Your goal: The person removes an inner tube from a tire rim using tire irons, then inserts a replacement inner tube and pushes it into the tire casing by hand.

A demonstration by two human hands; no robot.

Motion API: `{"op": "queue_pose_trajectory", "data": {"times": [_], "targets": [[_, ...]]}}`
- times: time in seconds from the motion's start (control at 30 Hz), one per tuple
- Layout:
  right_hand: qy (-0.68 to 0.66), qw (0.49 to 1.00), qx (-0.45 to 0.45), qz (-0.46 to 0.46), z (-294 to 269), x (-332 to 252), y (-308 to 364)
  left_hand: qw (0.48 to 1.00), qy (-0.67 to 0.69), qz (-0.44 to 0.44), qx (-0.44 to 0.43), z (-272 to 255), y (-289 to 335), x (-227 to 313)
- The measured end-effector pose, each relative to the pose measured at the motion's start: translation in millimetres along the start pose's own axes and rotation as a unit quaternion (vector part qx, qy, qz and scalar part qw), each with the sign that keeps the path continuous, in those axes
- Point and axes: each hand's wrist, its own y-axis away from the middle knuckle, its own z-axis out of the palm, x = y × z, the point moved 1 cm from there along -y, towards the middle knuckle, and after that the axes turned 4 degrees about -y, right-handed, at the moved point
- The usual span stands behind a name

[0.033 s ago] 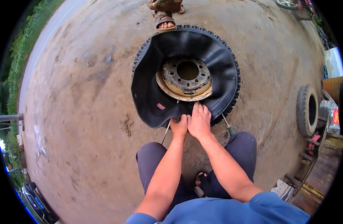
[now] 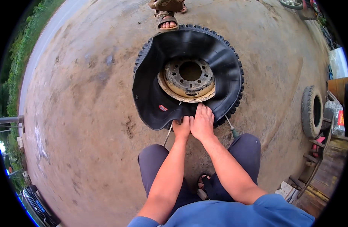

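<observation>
A black rubber inner tube (image 2: 150,87), loose and wrinkled, lies over a knobbly-treaded tyre (image 2: 239,70) flat on the ground. In the tyre's middle sits a rusty cream-coloured wheel rim (image 2: 183,89) with bolt holes. At the near edge, my left hand (image 2: 181,128) is closed on a fold of the tube, its fingertips partly hidden. Right beside it my right hand (image 2: 202,123) lies on the tube with fingers stretched toward the rim. A thin metal rod (image 2: 168,135) sticks out left of my hands. Another rod with a green handle (image 2: 234,132) is by my right knee.
Past the tyre's far side stands another person, a sandalled foot (image 2: 168,25) close to the tread. A worn tyre (image 2: 312,111) leans by a wooden frame (image 2: 316,162) at the right. Part of a vehicle (image 2: 38,206) shows at lower left.
</observation>
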Motion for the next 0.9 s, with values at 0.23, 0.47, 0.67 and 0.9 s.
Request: {"op": "queue_pose_trajectory", "data": {"times": [0.23, 0.47, 0.67, 0.9], "targets": [[0.011, 0.994, 0.09, 0.066, 4, -2, -16, 0.999, 0.048, 0.017, -0.011, -3, 5, 5], [-0.092, 0.979, 0.156, 0.091, 23, 30, -33, 0.992, 0.088, -0.041, -0.082, 2, 9, 29], [-0.144, 0.974, 0.062, 0.164, 9, 22, -40, 0.989, 0.045, -0.101, -0.102, -8, 4, 28], [-0.274, 0.928, -0.02, 0.252, 10, 60, -52, 0.988, 0.056, -0.089, -0.114, 7, 30, 31]]}}
